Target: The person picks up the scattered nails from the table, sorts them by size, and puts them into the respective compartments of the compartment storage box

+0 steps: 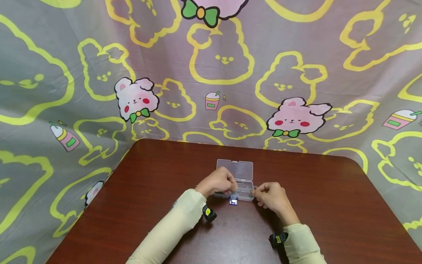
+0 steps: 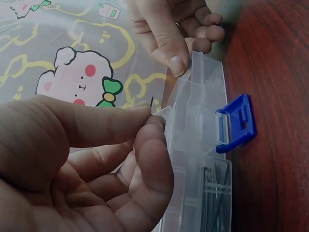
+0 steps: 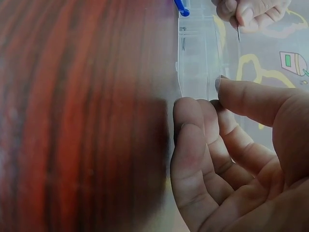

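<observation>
A clear plastic box (image 1: 245, 193) lies on the table with its lid (image 1: 234, 171) raised at the back and a blue latch (image 2: 237, 123) at its front. My left hand (image 1: 222, 181) is over the left part of the box. Thumb and forefinger pinch a thin, dark needle (image 2: 152, 102), whose tip pokes out; the rest is hidden by the fingers. Several slender grey needle-like pieces (image 2: 215, 195) lie in the compartment nearest that hand. At the box's right end, my right hand (image 1: 271, 197) holds the box between thumb and curled fingers.
The reddish-brown wooden table (image 1: 184, 157) extends on all sides of the box. Behind it and to the left hangs a grey cloth (image 1: 171, 62) with yellow outlines and cartoon bunnies. Black straps with cameras sit on both wrists.
</observation>
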### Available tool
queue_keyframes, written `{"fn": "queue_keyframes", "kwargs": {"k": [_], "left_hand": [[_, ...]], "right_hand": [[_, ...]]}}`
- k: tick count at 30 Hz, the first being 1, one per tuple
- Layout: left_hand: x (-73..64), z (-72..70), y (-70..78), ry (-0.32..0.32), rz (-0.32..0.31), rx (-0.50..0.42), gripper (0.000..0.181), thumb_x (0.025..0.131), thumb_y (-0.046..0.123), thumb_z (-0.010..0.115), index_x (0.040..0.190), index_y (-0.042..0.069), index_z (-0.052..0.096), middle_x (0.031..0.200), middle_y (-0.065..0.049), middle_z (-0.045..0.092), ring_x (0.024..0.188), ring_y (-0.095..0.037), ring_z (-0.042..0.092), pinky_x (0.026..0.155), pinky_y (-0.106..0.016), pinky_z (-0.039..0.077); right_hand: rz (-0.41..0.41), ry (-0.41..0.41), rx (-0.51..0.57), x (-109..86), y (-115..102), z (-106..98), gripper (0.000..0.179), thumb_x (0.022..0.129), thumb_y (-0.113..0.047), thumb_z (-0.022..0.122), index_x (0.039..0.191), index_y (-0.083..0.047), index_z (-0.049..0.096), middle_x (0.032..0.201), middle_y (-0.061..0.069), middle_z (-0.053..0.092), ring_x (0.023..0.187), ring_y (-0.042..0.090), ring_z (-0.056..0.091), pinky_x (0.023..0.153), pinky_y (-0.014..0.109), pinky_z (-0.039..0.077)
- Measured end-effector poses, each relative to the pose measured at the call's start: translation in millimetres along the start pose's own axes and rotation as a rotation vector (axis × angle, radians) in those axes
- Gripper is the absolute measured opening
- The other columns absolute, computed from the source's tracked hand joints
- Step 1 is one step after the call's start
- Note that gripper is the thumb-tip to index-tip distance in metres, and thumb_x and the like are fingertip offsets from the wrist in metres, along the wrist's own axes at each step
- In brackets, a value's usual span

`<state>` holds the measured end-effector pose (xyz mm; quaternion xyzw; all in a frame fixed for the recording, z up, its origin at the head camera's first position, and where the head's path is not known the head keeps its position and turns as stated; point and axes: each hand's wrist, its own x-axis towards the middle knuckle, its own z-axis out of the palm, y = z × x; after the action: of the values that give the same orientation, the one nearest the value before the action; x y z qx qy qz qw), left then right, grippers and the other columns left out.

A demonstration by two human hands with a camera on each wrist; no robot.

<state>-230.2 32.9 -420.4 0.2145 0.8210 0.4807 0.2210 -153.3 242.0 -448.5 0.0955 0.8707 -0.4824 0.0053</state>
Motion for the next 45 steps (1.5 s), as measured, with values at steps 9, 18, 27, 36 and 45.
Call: {"fn": "queue_keyframes", "kwargs": {"k": [9,18,27,36,45], "left_hand": [[3.1,6.1,6.7,-0.009,0.004,0.017,0.010,0.082,-0.008,0.071,0.075,-0.004,0.076,0.062,-0.004,0.067,0.053,-0.013,0.059,0.052,-0.028,0.054],[6.2,11.7,4.9,-0.011,-0.004,0.047,0.014,0.080,-0.009,0.073,0.071,0.000,0.076,0.062,-0.004,0.068,0.052,-0.014,0.060,0.050,-0.026,0.053],[5.2,13.8,6.1,-0.011,-0.020,0.055,0.009,0.080,-0.008,0.075,0.073,-0.002,0.076,0.060,-0.003,0.067,0.052,-0.013,0.060,0.052,-0.028,0.055],[1.4,8.5,8.7,0.015,-0.015,0.036,0.007,0.082,0.000,0.080,0.075,0.001,0.078,0.066,-0.004,0.069,0.060,-0.020,0.067,0.055,-0.032,0.057],[-4.2,-16.4,-1.4,0.063,-0.001,0.027,0.006,0.084,0.003,0.080,0.079,0.005,0.079,0.072,-0.005,0.071,0.060,-0.017,0.065,0.059,-0.034,0.057]], "right_hand": [[0.002,-0.003,-0.003,-0.2,-1,-1,0.016,0.086,-0.016,0.078,0.078,-0.004,0.072,0.067,0.006,0.067,0.058,0.021,0.065,0.052,0.034,0.055],[0.004,-0.003,-0.001,-1.0,0,0,0.015,0.087,-0.015,0.078,0.078,-0.005,0.071,0.067,0.007,0.068,0.058,0.021,0.064,0.052,0.033,0.054],[0.002,-0.004,0.004,-0.6,1,0,0.015,0.087,-0.015,0.078,0.078,-0.004,0.071,0.065,0.007,0.067,0.057,0.020,0.064,0.052,0.033,0.054],[0.003,-0.001,0.008,-0.8,1,-1,0.015,0.086,-0.015,0.078,0.078,-0.004,0.071,0.065,0.007,0.067,0.057,0.021,0.064,0.052,0.034,0.054],[-0.005,-0.001,0.003,-0.7,2,-1,0.016,0.086,-0.015,0.078,0.078,-0.004,0.071,0.066,0.007,0.067,0.057,0.021,0.064,0.052,0.034,0.055]]}}
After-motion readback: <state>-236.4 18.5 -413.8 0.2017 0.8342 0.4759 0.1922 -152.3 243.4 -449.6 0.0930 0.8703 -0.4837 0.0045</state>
